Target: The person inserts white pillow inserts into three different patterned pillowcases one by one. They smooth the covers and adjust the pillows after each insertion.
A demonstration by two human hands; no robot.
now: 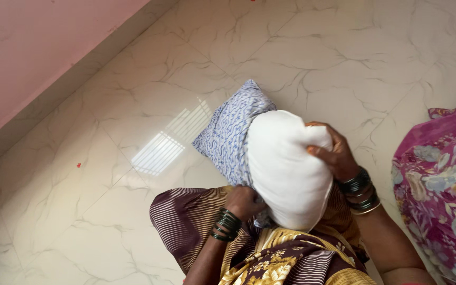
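Observation:
A white pillow [286,169] stands on end over my lap, its far half inside a blue-and-white patterned pillowcase [230,132]. My right hand [333,153] grips the pillow's bare white right side near the top. Lower down, my left hand [244,201] is closed on the pillowcase's open edge at the pillow's left underside. Both wrists wear dark bangles. My lap is covered by a striped brown and yellow floral garment [270,253].
A pink and purple floral cloth [442,195] lies on the floor at the right edge. The white marble-patterned tile floor [133,116] spreads ahead, and a pink wall [38,53] runs along the upper left.

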